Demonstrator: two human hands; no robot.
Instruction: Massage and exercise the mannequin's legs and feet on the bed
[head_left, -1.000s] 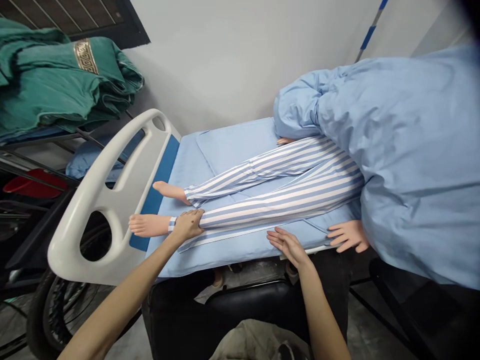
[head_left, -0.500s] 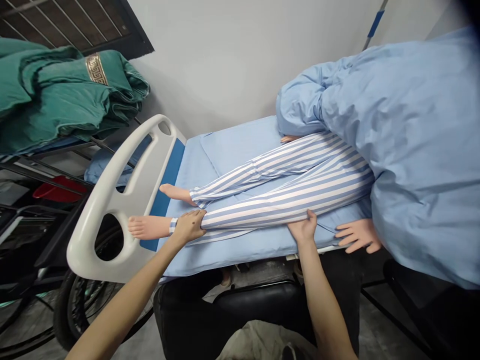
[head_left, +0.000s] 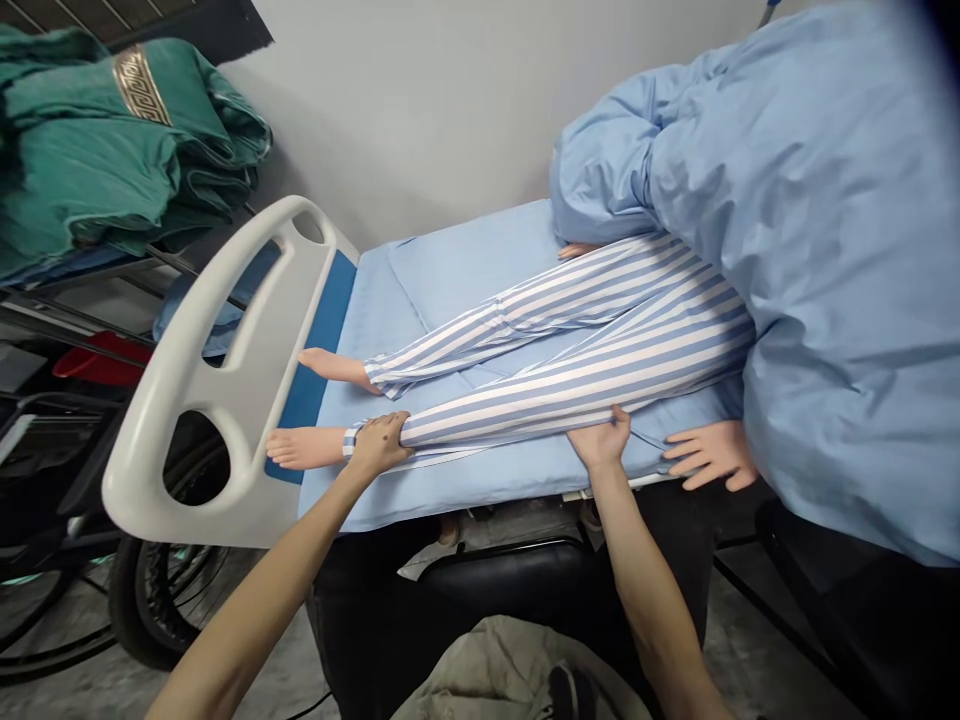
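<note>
A life-size care manikin lies on the bed in blue-and-white striped trousers (head_left: 540, 395), its bare near foot (head_left: 306, 447) and far foot (head_left: 334, 366) pointing left. My left hand (head_left: 380, 443) is closed round the near lower leg, just above the ankle. Beneath the same leg, around the knee, my right hand (head_left: 600, 440) is cupped palm up, with its thumb on the near side; the leg hides most of its fingers. The manikin's own hand (head_left: 712, 455) rests spread at the bed's near edge, below a wide blue garment or cover (head_left: 832, 290).
A pale footboard (head_left: 142, 430) closes the bed's left end. Blue sheeting (head_left: 450, 235) covers the mattress. Folded green cloth (head_left: 127, 150) lies on a rack at the upper left. A wheelchair wheel (head_left: 150, 610) stands below, and a black chair (head_left: 510, 590) is close to me.
The view has shifted slightly. The near foot has moved a little away from the footboard, with my left hand still round the leg. My right hand keeps its place under the knee.
</note>
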